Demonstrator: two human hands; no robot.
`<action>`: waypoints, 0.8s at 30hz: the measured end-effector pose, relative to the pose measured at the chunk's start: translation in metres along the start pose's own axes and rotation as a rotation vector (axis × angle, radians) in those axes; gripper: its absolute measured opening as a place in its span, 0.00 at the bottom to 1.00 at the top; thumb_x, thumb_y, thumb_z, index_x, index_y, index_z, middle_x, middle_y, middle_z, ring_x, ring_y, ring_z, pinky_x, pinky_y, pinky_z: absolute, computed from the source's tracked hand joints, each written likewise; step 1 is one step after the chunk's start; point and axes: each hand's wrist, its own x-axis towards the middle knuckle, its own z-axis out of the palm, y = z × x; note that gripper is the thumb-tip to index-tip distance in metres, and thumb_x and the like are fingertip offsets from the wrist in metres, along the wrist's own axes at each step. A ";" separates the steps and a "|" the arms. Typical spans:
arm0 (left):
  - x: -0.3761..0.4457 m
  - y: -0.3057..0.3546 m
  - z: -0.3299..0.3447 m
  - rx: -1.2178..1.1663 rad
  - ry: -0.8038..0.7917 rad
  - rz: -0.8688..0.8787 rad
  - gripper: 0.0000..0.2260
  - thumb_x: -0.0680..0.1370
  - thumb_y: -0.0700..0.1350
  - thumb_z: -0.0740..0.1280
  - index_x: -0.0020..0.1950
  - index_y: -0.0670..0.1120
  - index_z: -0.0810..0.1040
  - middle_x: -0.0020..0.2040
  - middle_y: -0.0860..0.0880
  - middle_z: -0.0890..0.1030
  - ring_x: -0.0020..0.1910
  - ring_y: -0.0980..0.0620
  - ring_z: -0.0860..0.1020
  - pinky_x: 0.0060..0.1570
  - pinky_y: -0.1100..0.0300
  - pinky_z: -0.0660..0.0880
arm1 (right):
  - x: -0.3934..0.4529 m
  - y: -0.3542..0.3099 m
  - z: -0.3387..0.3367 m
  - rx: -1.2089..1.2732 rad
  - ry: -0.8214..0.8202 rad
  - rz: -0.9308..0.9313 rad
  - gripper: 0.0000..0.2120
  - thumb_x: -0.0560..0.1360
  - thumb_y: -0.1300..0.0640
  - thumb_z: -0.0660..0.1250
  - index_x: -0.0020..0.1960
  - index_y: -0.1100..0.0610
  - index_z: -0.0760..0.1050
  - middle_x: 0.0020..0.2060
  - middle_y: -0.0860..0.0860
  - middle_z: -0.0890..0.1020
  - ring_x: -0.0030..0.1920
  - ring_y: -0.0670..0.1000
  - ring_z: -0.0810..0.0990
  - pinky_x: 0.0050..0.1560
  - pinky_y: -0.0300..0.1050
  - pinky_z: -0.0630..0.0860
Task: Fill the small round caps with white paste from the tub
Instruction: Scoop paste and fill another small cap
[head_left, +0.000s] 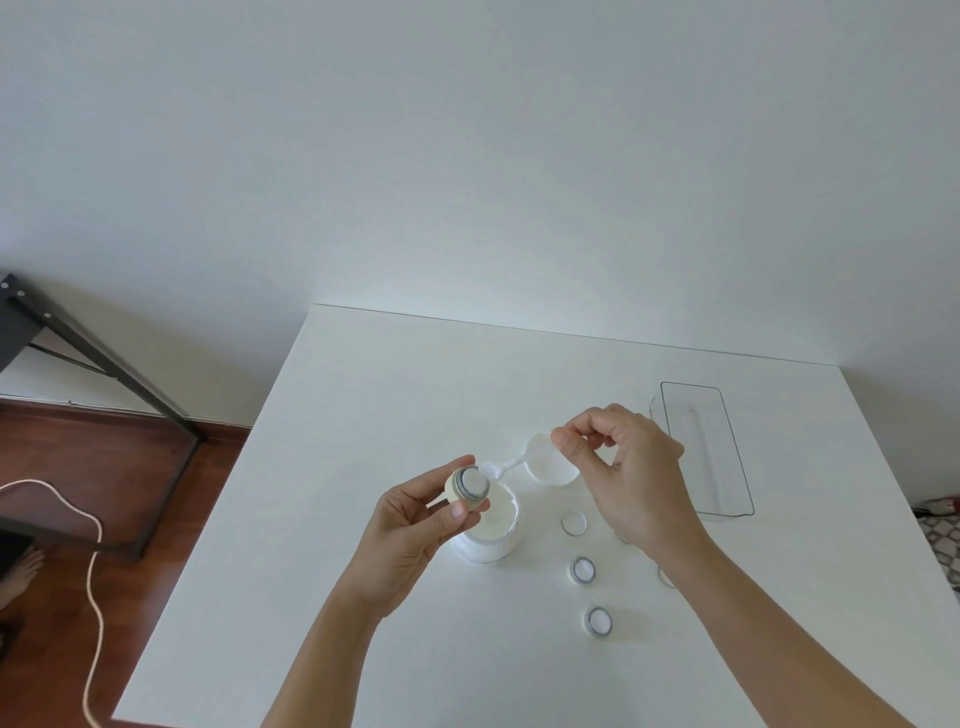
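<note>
My left hand (415, 525) grips a small round cap (469, 484) on a cream-coloured base, tilted up above the open white tub (493, 535) of paste. My right hand (618, 467) pinches a small white spatula (506, 466) whose tip carries a blob of paste right beside the held cap. Three more small round caps lie on the white table (363, 415) to the right of the tub: one (574, 522) nearest it, one (583, 570) below, one (598, 620) closest to me. The tub's lid (545, 470) lies partly hidden behind my right hand.
A clear rectangular plastic tray (706, 452) stands at the table's right side. Parts of other small objects peek out under my right forearm. Left of the table are a wooden floor, a dark metal frame (104, 364) and a pale cable (93, 597).
</note>
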 end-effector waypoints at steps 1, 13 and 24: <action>0.000 0.001 0.001 -0.001 0.006 0.007 0.18 0.72 0.36 0.71 0.61 0.49 0.84 0.55 0.46 0.86 0.54 0.47 0.84 0.54 0.59 0.79 | 0.000 0.001 0.001 -0.002 -0.002 -0.002 0.13 0.75 0.51 0.69 0.33 0.46 0.72 0.34 0.44 0.76 0.45 0.38 0.73 0.46 0.41 0.53; 0.002 0.001 0.010 0.104 0.158 0.170 0.23 0.64 0.39 0.80 0.58 0.52 0.85 0.53 0.46 0.87 0.55 0.51 0.85 0.51 0.66 0.78 | -0.007 0.006 0.012 0.052 0.014 0.063 0.13 0.75 0.49 0.68 0.33 0.46 0.73 0.36 0.48 0.79 0.43 0.40 0.73 0.56 0.48 0.64; -0.001 0.001 -0.006 0.096 0.304 0.183 0.24 0.63 0.44 0.82 0.57 0.56 0.85 0.54 0.50 0.87 0.56 0.54 0.84 0.55 0.64 0.78 | -0.001 0.042 0.035 0.409 0.020 0.301 0.11 0.77 0.53 0.67 0.38 0.56 0.78 0.31 0.49 0.79 0.33 0.46 0.71 0.36 0.38 0.66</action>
